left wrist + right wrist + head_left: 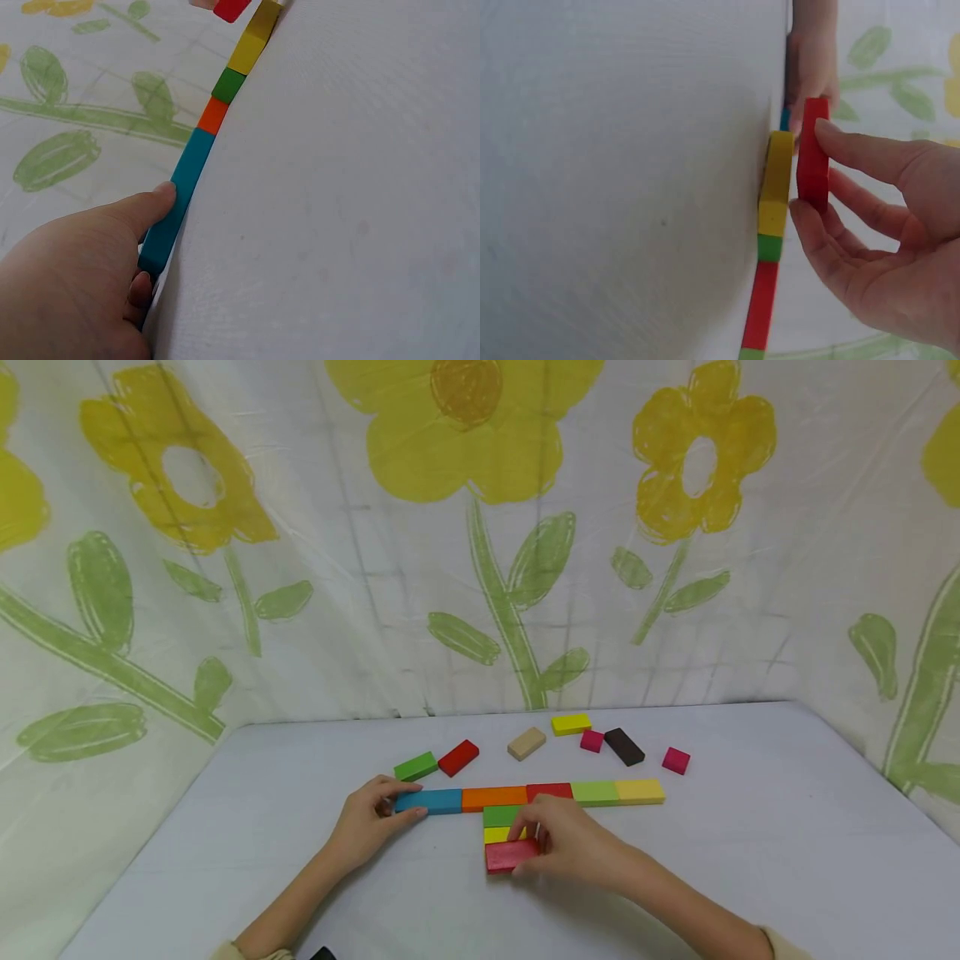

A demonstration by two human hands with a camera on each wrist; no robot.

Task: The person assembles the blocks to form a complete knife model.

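Observation:
A row of flat wooden blocks lies across the white table: blue [435,802], orange [493,798], red, light green [595,792] and pale yellow [640,790]. My left hand [367,822] grips the blue block at its left end, thumb along the near side. Below the row's middle, a green block [501,816] and a yellow block [776,180] lie one before the other. Thumb and fingers of my right hand [573,843] pinch a pinkish-red block [813,154], held just above the table, in front of the yellow one; the right wrist view shows a gap between them.
Behind the row lie loose blocks: green [416,767], red [458,757], plain wood [527,743], yellow [572,724], dark brown [624,747], and two small pink ones [676,760]. A flower-printed curtain [300,660] hangs behind the table. Something dark [323,953] shows at the bottom edge.

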